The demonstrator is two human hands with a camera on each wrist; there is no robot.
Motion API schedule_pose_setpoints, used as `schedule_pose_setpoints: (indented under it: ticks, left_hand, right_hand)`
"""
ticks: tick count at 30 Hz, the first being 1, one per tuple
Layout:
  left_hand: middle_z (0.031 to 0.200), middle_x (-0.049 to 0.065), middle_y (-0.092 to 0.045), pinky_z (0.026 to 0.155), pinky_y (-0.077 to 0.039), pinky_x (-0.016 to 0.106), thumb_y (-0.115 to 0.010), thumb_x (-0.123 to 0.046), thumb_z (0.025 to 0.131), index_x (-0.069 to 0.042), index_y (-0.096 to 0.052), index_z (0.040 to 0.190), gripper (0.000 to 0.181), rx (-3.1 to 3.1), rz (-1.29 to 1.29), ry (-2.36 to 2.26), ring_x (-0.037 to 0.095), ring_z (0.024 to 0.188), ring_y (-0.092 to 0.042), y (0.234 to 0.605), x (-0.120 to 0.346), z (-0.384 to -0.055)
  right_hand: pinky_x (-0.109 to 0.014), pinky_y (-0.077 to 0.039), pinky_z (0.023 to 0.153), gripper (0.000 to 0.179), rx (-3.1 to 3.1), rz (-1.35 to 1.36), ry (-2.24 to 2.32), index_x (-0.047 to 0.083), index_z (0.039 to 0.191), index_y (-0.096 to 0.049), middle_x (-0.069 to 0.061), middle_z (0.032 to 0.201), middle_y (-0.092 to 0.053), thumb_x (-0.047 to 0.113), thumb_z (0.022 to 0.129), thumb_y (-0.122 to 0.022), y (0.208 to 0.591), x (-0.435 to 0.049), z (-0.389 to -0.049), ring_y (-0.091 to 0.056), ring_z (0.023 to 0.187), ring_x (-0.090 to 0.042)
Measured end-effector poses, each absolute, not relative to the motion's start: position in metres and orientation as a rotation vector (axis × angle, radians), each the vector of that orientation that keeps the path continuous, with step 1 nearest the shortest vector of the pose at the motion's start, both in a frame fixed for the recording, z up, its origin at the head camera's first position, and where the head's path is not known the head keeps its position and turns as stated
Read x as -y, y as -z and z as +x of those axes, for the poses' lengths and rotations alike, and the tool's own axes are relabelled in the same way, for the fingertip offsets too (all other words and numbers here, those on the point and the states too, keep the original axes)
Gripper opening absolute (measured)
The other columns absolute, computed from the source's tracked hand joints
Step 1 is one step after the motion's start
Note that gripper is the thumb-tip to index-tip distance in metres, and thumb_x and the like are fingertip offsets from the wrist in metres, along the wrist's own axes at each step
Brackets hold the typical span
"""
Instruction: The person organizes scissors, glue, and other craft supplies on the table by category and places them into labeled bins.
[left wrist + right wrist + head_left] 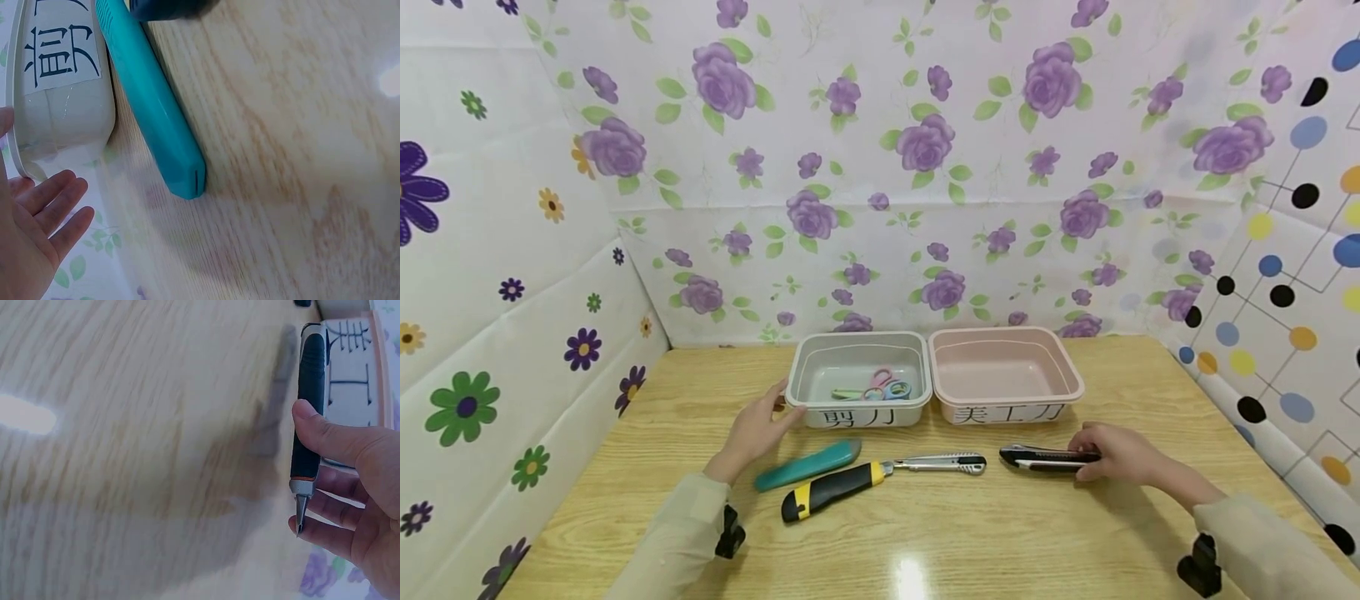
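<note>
My right hand (1120,454) pinches a black and silver utility knife (310,394) between thumb and fingers. A pointed metal tip sticks out at its end by the fingers, in the right wrist view. Over the table, the knife lies level in front of the pink basket (1006,410). My left hand (754,433) rests at the left front corner of the grey basket (861,337), fingers mostly straight at its rim. Inside it lie scissors (880,390) with pink and blue handles. Just right of this hand is a teal box cutter (156,112).
A black and yellow utility knife (835,492) and a silver snap-off knife (940,463) lie on the wooden table (985,542) between my hands. Both baskets carry printed labels and stand side by side near the flowered back cloth (880,208).
</note>
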State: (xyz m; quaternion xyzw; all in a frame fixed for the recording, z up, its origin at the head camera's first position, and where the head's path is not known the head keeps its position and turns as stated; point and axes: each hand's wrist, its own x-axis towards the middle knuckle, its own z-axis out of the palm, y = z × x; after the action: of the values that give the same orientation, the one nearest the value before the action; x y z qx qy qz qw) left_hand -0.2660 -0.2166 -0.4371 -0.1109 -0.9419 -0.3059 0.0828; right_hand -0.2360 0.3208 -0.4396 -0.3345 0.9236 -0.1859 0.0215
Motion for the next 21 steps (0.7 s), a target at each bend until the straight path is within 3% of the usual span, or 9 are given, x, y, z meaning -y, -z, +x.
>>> schedule_pose_setpoints:
  ticks: [9,21]
  left_hand:
    - [0.109,0.014,-0.062,0.080,-0.046,0.048,-0.054,-0.044,0.089,-0.002,-0.036,0.138,0.066,2.818,-0.329,0.921,0.029,0.100,-0.058,0.436,0.216,-0.266]
    - [0.110,0.014,-0.061,0.082,-0.045,0.049,-0.055,-0.041,0.089,-0.004,-0.035,0.138,0.064,2.830,-0.301,0.937,0.029,0.101,-0.057,0.437,0.215,-0.265]
  right_hand:
    - [-0.022,-0.037,0.055,0.022,-2.883,-1.132,0.531,0.015,0.085,-0.064,0.009,0.077,-0.049,0.021,0.068,-0.078,0.421,-0.303,-0.228,-0.045,0.067,-0.004]
    - [-0.027,-0.043,0.058,0.028,-2.905,-1.149,0.474,0.014,0.093,-0.068,0.009,0.085,-0.057,0.030,0.071,-0.075,0.395,-0.289,-0.228,-0.054,0.073,-0.006]
